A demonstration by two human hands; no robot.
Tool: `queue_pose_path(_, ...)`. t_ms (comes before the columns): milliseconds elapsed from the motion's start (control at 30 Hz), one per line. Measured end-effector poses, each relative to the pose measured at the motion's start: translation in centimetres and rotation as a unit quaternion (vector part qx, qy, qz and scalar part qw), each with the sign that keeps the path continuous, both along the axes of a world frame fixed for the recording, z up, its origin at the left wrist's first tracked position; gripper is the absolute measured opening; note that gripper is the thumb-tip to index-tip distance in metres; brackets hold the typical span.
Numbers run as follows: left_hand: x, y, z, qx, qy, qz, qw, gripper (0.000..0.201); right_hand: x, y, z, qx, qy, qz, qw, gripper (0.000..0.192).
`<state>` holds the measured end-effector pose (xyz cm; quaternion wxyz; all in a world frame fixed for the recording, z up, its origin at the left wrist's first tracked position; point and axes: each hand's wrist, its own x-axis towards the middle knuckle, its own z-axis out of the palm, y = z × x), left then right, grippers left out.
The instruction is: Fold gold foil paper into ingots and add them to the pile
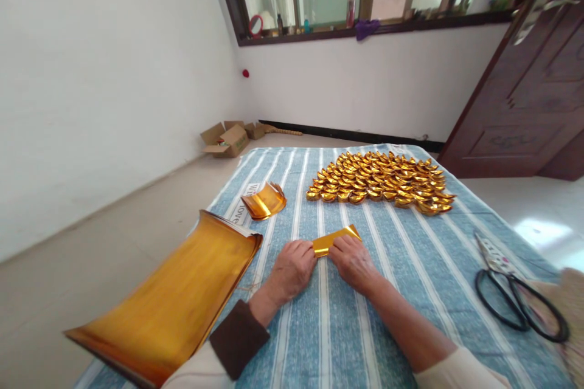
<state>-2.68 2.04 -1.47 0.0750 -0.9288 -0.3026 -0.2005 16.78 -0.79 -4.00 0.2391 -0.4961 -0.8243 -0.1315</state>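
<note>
Left hand (294,264), right hand (352,261): fingers (338,244) closed on one gold strip (323,244). One pair of scissors (498,260); folded pieces (378,177) beyond, too crowded to count.

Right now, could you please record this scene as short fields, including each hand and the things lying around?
Left hand: holds left end of gold strip
Right hand: holds strip nearer its right end
Surface: striped cloth
Large sheets: left of left hand
Small sheets: curled, beyond left hand
Gold pieces: boat-shaped, grouped beyond strip
Scissors: right of right hand
</note>
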Motion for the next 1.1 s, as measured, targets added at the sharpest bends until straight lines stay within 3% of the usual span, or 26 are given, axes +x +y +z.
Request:
queue_pose_path(400,2.7,-1.8,-0.2,0.019,-0.046,-0.006,0.999,0.031,0.7,-1.0,0.6,-0.06,0.118,0.054,0.99,0.012)
queue_pose_path(767,1.6,-1.6,-0.6,-0.151,-0.2,-0.016,0.968,0.012,1.5,-1.1,1.0,-0.095,0.182,0.081,0.975,0.022)
queue_pose_path(1100,1.9,-0.9,-0.3,-0.194,-0.178,0.0,0.965,0.016,0.7,-1.5,1.0,-0.111,0.22,0.027,0.969,0.022)
